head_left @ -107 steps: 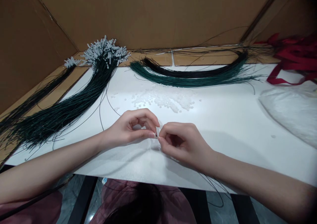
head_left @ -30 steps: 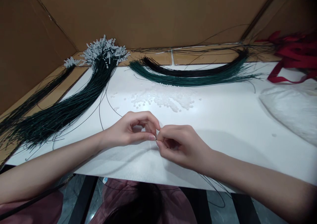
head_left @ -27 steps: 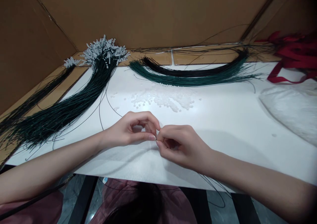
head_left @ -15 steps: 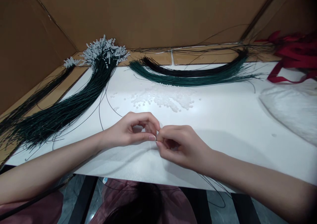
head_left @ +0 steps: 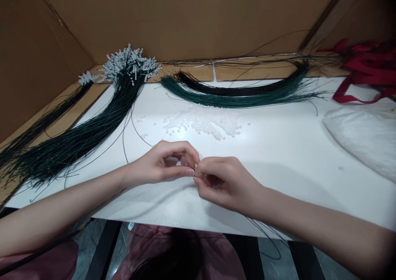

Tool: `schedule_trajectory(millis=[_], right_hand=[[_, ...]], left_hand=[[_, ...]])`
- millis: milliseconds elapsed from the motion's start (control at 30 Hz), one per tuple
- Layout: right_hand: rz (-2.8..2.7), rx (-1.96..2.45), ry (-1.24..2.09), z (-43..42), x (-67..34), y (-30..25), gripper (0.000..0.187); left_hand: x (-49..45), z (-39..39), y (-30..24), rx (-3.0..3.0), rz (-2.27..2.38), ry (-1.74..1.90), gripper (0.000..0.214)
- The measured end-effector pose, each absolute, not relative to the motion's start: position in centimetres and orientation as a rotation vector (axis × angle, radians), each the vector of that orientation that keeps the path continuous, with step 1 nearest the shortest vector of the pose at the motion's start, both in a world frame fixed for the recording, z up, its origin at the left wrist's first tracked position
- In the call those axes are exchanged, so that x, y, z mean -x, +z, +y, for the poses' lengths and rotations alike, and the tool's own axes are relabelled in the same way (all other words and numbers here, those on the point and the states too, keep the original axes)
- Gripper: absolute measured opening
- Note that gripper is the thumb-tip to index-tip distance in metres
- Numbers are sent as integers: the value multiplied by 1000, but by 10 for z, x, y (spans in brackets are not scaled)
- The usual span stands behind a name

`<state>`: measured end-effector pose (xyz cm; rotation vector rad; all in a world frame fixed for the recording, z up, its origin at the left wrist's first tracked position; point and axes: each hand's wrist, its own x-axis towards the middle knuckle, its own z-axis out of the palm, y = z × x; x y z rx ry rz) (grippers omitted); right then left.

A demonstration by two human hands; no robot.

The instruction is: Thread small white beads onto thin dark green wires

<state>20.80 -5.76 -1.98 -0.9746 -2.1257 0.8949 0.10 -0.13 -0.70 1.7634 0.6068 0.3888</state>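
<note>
My left hand (head_left: 175, 162) and my right hand (head_left: 224, 179) meet fingertip to fingertip above the front of the white board. Both are closed in a pinch. Between the left thumb tip and the right fingers shows a tiny dark sliver, too small to make out fully. Several thin dark wires (head_left: 267, 238) come out below my right forearm and hang past the board's edge; they appear to run from my right hand, though the stretch under the palm is hidden. Just beyond the hands lies a loose spread of small whitish beads (head_left: 213, 127).
A thick bundle of dark green wires (head_left: 89, 135) tipped with white beads lies left, beside a thinner bundle (head_left: 43, 119). Bare green and black wires (head_left: 241, 98) curve along the back. Red ribbon (head_left: 368, 71) and a clear plastic bag (head_left: 368, 135) lie right. Cardboard walls (head_left: 198, 20) enclose the white board (head_left: 287, 139).
Both hands keep the same pinch and have barely moved. The whole view has shifted very slightly; the beads and wire bundles lie as before.
</note>
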Motion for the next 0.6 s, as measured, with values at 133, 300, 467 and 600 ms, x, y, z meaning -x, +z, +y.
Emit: schedule_trajectory(millis=[133,300,467,600], right_hand=[[-2125,968,890,-58,-208,-20,13],[-2121,961,883,-58,-207,-22,13],[-2112,973,878,-58,-207,-22,12],[-2112,966,870,-59,-208,-21,13]], left_hand=[[-1,-1,-7,-1767,608,392,15],[-2,-1,-6,-1768,614,390,15],[-1,-2,-6,-1765,613,387,15],[-1,-2,-7,-1774,607,392,15]])
